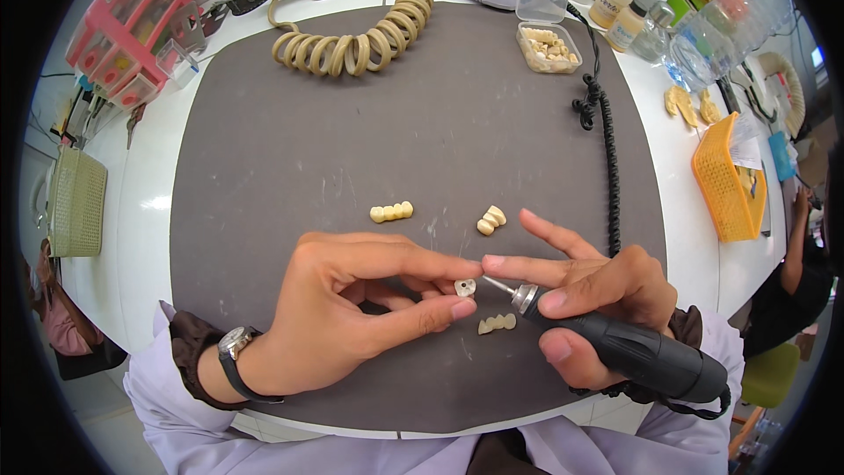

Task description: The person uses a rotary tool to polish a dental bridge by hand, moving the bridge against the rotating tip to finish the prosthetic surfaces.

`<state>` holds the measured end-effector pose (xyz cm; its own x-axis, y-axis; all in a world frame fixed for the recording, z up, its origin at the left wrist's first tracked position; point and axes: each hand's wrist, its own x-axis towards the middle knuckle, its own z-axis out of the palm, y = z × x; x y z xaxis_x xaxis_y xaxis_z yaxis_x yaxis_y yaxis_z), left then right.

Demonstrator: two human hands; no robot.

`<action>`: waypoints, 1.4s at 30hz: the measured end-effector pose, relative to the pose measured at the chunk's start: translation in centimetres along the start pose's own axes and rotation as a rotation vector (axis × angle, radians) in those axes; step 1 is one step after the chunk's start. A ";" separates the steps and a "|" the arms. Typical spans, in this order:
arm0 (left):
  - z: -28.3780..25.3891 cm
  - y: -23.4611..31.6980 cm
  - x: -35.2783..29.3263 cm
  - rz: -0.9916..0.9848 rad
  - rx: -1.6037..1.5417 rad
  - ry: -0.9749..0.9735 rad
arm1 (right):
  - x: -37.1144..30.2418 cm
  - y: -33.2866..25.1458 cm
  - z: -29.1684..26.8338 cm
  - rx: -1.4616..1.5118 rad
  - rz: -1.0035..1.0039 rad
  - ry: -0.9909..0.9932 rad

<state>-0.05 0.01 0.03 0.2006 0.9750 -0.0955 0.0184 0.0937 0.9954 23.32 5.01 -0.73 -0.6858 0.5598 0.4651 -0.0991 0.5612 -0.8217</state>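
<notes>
Tabletop (141,229): white, with a dark grey mat (396,141) spread over its middle.
Green basket (79,202): left of the mat, beyond its edge.
Pink drawer unit (105,4): off the mat's far left corner.
Left hand (330,312): over the mat's near part, its thumb and index fingers pinching the small dental piece.
Coiled hose (352,53): along the mat's far edge.
Yellowish tooth row (391,212): on the mat, around its middle.
Dental piece (466,287): held above the mat's near part; the step looks like fine grinding, and the next contact calls for a firm pinch and a light, steady tip. Its dark-holed face turns up toward the wearer; a long axis is hard to tell.
Tooth cluster (492,221): lying on the mat, right of its middle.
Greyish tooth row (498,325): on the mat's near part.
Right hand (607,295): over the mat's near right part, fingers wrapped around the black handpiece (655,356), which slants from lower right to upper left; its metal tip (499,285) points at the dental piece, just beside it, contact unclear.
Orange basket (716,193): right of the mat, beyond its edge.
</notes>
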 end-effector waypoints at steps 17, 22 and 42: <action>0.0 -0.7 0.3 0.080 0.125 -0.084 | -0.1 0.1 0.6 0.131 0.105 0.141; 0.3 -0.1 0.2 0.032 0.099 -0.066 | 0.7 -1.3 -0.6 0.371 0.348 0.093; 0.0 -0.1 0.4 0.173 0.259 -0.160 | 1.2 0.0 -2.3 0.469 0.437 -0.079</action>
<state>-0.01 0.41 -0.14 0.3732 0.9261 0.0559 0.2148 -0.1449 0.9659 24.13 7.10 0.54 -0.7837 0.6196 0.0438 -0.0909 -0.0446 -0.9949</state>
